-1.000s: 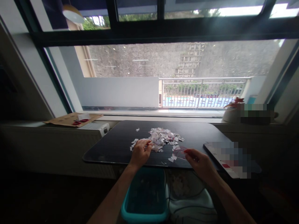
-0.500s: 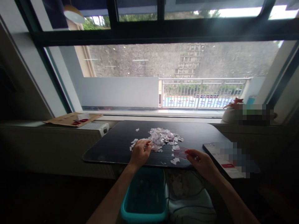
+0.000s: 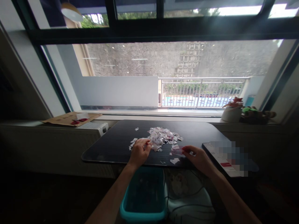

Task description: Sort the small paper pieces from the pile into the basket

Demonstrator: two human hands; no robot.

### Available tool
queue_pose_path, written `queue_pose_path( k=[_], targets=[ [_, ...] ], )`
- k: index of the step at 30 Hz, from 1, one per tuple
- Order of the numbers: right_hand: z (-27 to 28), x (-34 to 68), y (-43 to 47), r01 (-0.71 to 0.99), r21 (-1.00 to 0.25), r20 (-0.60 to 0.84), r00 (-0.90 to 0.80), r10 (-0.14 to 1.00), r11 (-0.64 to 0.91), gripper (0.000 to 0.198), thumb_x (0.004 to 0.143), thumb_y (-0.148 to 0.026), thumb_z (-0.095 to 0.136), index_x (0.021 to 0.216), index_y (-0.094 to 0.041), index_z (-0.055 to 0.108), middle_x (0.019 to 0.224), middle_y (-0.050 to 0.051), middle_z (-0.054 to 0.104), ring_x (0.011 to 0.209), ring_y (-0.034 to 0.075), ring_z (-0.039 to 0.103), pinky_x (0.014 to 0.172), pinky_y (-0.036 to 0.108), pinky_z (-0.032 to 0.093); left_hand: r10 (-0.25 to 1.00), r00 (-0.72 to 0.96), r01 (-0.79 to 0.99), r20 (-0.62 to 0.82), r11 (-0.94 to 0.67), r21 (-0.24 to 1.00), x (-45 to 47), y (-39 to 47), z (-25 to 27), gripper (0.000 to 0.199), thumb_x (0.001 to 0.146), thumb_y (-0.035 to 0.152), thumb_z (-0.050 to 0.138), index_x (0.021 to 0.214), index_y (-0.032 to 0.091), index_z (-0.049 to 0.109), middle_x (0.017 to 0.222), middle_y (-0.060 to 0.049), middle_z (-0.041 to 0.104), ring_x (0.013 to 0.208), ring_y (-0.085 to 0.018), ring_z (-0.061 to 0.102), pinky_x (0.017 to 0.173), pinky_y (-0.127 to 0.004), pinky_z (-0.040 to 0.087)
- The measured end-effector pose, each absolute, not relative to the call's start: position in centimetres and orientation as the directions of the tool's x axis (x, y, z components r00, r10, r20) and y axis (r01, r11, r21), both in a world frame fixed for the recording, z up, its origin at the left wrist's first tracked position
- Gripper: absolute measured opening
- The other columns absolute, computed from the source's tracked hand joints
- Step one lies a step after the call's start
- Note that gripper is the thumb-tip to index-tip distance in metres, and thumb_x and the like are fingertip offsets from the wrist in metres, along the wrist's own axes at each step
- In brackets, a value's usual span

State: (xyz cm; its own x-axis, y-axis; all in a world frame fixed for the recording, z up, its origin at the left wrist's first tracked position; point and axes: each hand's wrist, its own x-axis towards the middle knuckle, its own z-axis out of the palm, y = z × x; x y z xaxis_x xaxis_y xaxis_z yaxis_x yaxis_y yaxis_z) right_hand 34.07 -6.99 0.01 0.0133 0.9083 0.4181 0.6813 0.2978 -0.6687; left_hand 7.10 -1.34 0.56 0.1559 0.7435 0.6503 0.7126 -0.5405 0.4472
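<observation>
A heap of small torn paper scraps [image 3: 161,137] lies on a dark tabletop [image 3: 105,151]. At its near left edge is my left hand [image 3: 140,151], its fingers bent and drawn together; whatever is between them is too small to make out. My right hand [image 3: 197,156] pinches the right end of a thin see-through plastic piece [image 3: 177,151] with reddish markings, low over the table beside the heap. A few loose scraps [image 3: 174,161] lie just in front of that piece.
Below the table's near edge stand a turquoise tub [image 3: 143,214] and a pale patterned seat [image 3: 191,208]. A phone [image 3: 219,158] lies at the table's right. Red-handled scissors [image 3: 76,122] rest on brown paper [image 3: 60,119] at the left; a white pot [image 3: 231,114] is on the sill.
My right hand has moved slightly left with the plastic piece, bringing it closer to the scraps. My left hand stays nearly in place.
</observation>
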Motion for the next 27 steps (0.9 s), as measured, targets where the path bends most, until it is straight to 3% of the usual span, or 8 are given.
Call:
queue_pose_path(
  k=[10,16,27],
  targets=[
    [0.4,32.6,-6.0,0.666,-0.630,0.428,-0.131,0.894,0.399,0.024,0.079,-0.031,0.048,0.086,-0.018,0.067,0.080,0.002,0.067,0.063,0.014,0.054,0.061,0.024,0.043,0.745,0.158,0.713,0.648,-0.540,0.448,7.1,-1.2,0.5,0.022,0.080,0.032,0.050,0.090,0.019,0.065,0.087,-0.006,0.065,0.091,-0.021,0.056,0.084,-0.036,0.045],
    [0.2,31.5,-4.0,0.638,-0.673,0.411,-0.098,0.906,0.374,0.026,0.076,-0.031,0.052,0.093,-0.019,0.067,0.077,0.002,0.068,0.064,0.014,0.055,0.062,0.025,0.044,0.750,0.161,0.710,0.642,-0.539,0.452,7.1,-1.2,0.4,0.023,0.080,0.031,0.050,0.091,0.017,0.064,0.091,-0.006,0.065,0.093,-0.021,0.055,0.086,-0.036,0.044],
    [0.9,32.2,-5.6,0.508,-0.770,0.297,-0.248,0.922,0.385,0.023,0.076,-0.032,0.056,0.089,-0.017,0.066,0.084,0.002,0.068,0.073,0.016,0.059,0.069,0.027,0.047,0.756,0.152,0.714,0.637,-0.529,0.458,7.1,-1.3,0.4,0.023,0.079,0.032,0.051,0.091,0.018,0.065,0.088,-0.006,0.065,0.092,-0.021,0.056,0.084,-0.036,0.045]
  ],
)
